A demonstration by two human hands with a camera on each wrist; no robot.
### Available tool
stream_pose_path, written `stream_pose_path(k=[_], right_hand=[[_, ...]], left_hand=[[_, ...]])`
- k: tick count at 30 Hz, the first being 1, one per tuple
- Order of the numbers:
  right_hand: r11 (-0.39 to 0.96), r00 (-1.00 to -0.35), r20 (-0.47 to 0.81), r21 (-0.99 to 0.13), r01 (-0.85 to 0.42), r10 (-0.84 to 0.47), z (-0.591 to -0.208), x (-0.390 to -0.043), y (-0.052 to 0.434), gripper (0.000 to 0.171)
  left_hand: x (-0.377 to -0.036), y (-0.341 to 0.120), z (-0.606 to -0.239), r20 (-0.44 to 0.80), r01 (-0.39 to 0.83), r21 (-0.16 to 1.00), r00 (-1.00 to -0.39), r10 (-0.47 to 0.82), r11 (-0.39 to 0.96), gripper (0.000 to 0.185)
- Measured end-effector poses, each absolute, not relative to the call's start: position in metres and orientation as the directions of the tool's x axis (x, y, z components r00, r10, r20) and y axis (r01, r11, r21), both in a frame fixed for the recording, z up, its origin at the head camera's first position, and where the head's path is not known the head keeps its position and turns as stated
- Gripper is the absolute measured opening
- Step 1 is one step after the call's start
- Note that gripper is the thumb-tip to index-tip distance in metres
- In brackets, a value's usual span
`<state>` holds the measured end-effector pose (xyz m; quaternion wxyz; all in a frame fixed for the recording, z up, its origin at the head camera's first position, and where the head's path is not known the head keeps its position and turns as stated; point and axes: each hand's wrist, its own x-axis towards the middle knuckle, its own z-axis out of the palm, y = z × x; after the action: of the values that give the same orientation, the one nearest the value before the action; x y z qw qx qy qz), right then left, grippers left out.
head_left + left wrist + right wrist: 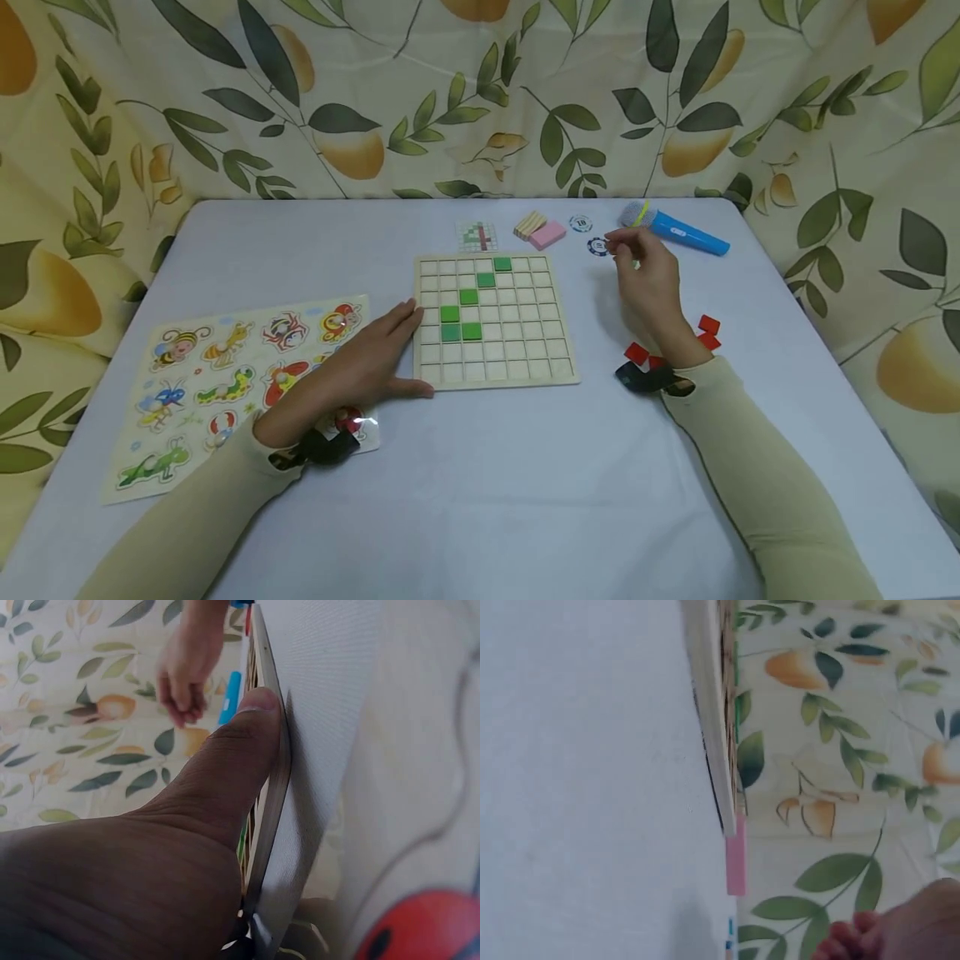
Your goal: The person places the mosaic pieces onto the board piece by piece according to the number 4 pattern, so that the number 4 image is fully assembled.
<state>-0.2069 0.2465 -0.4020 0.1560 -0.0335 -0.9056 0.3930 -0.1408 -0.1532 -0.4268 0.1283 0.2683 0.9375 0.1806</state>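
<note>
Left hand [371, 354], fingers flat, rests against the left edge of the wooden grid board [495, 321] at frame centre, which holds five green tiles [461, 332]. Right hand [648, 275], upper right, curls its fingertips near a blue chip [597, 247]; whether it pinches anything is unclear.

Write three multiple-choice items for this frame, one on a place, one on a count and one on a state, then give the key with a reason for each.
1. Where does the left hand rest?
A. on the blue microphone
B. against the left edge of the wooden grid board
C. on the pink block

2. How many green tiles lie in the board?
A. two
B. nine
C. five

3. How is the right hand?
A. raised above the table, fingers curled together
B. flat on the board
C. gripping the microphone

Key: 1 B, its thumb meets the wooden grid board. 2 C, five green tiles show. 3 A, it hangs near the blue microphone, apart from it.
</note>
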Motion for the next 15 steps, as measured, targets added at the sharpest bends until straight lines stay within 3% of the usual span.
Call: stream_pose_path(k=[9, 15], right_hand=[[0.782, -0.971, 0.065, -0.606, 0.144, 0.229, -0.421, -0.217, 0.264, 0.051], [0.793, -0.964, 0.035, -0.577, 0.196, 0.264, -0.425, -0.223, 0.268, 0.062]], left_hand=[[-0.14, -0.151, -0.425, -0.143, 0.454, 0.415, -0.823, 0.55, 0.788, 0.123], [-0.14, -0.15, -0.425, -0.156, 0.447, 0.409, -0.825, 0.544, 0.795, 0.124]])
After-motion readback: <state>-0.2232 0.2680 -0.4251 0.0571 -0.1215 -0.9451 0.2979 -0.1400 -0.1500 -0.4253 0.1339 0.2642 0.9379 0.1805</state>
